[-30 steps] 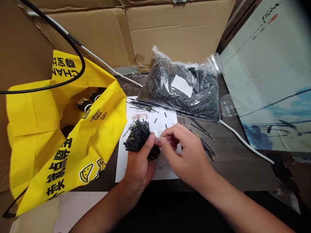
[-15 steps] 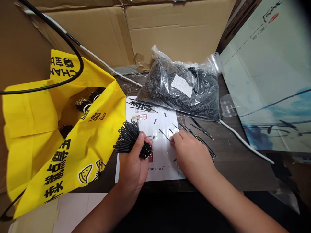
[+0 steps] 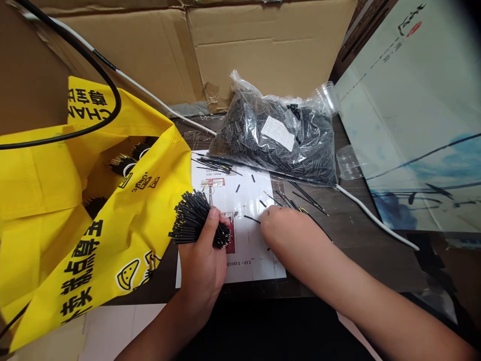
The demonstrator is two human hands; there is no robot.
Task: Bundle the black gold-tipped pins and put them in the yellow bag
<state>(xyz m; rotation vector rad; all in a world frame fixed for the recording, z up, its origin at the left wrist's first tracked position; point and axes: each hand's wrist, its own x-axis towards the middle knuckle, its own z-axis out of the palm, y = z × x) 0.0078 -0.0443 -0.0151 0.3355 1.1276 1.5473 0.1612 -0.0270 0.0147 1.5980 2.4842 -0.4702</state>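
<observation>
My left hand (image 3: 206,255) is closed around a thick bundle of thin black wires (image 3: 191,218) with bare metal tips. Between the fingertips of my right hand (image 3: 287,228) is a single black wire (image 3: 251,219), its end sticking out to the left over the printed paper sheet (image 3: 240,273); the back of the hand hides the grip. Loose wires (image 3: 308,198) lie on the dark table just beyond my right hand. Several more wires (image 3: 218,164) rest at the sheet's far edge. Short black tube pieces (image 3: 238,188) are scattered on the sheet.
A clear plastic bag (image 3: 240,135) full of short black tubes lies behind the sheet. On the left a yellow bag (image 3: 143,215) holds tied wire bundles (image 3: 122,164). Cardboard (image 3: 263,45) walls the back; a white cable (image 3: 379,218) crosses the table at right.
My right hand has rolled over and drawn slightly nearer to me, and the wire in it now points more level to the left. The left hand keeps its bundle. The whole view has shifted slightly.
</observation>
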